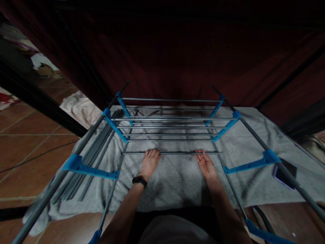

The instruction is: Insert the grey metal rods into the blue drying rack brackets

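Observation:
A thin grey metal rod (pixel 177 153) runs crosswise between the lower side tubes of a rack frame with blue plastic brackets (pixel 98 171). My left hand (pixel 150 162), a black band at its wrist, is closed over the rod left of its middle. Palm up, my right hand (pixel 205 163) has its fingers curled round the same rod farther right. Beyond the hands, several crossbars (pixel 167 127) span the frame between the far blue brackets. Nearer me on the right, another blue bracket (pixel 248 164) joins the upper and lower tubes.
Several loose grey tubes (pixel 88 162) lie at the left on a grey blanket (pixel 175 179). A phone (pixel 284 174) rests on the blanket at the right, partly behind a frame tube. Dark red curtains (pixel 167 61) hang behind the rack. A cable (pixel 38 156) crosses the tiled floor.

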Demonstrator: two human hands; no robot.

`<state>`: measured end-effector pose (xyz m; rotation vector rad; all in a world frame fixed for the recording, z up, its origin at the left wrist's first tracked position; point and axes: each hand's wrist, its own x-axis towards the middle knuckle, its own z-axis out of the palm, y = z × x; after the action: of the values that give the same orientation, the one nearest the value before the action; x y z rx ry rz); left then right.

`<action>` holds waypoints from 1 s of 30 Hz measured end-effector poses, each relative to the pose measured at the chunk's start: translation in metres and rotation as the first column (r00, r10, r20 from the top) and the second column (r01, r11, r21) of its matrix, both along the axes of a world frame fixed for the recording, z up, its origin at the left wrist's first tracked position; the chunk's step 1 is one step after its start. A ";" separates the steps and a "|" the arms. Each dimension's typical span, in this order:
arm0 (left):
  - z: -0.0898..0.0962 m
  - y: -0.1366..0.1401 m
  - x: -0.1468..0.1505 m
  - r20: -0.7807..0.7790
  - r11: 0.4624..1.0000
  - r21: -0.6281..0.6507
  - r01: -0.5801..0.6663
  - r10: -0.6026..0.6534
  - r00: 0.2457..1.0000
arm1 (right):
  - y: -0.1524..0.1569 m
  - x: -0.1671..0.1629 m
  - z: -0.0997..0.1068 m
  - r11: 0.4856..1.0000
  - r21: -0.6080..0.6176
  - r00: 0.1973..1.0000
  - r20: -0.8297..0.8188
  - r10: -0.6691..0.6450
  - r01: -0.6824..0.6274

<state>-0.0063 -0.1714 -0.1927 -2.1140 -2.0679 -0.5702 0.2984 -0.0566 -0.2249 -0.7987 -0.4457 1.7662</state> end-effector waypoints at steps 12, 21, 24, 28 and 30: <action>-0.001 0.000 0.001 -0.021 0.999 -0.026 -0.021 0.021 1.000 | 0.002 0.003 -0.004 0.999 -0.045 1.000 -0.008 -0.013 0.013; -0.002 0.001 0.002 0.005 0.999 -0.039 -0.038 0.039 0.999 | 0.001 0.003 -0.004 0.999 -0.044 1.000 -0.008 -0.024 0.024; -0.002 0.001 0.002 0.029 0.998 -0.045 -0.046 0.047 0.998 | 0.001 0.003 -0.004 0.999 -0.037 1.000 0.002 -0.027 0.027; -0.003 0.000 0.001 0.042 0.998 -0.043 -0.043 0.045 0.998 | 0.001 0.004 -0.006 0.999 -0.040 0.999 0.013 -0.029 0.030; -0.004 0.000 0.001 0.041 0.998 -0.041 -0.042 0.043 0.998 | 0.002 0.005 -0.008 0.999 -0.047 1.000 0.012 -0.026 0.027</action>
<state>-0.0054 -0.1711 -0.1962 -2.0914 -2.1584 -0.5766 0.3029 -0.0544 -0.2325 -0.8439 -0.4005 1.7537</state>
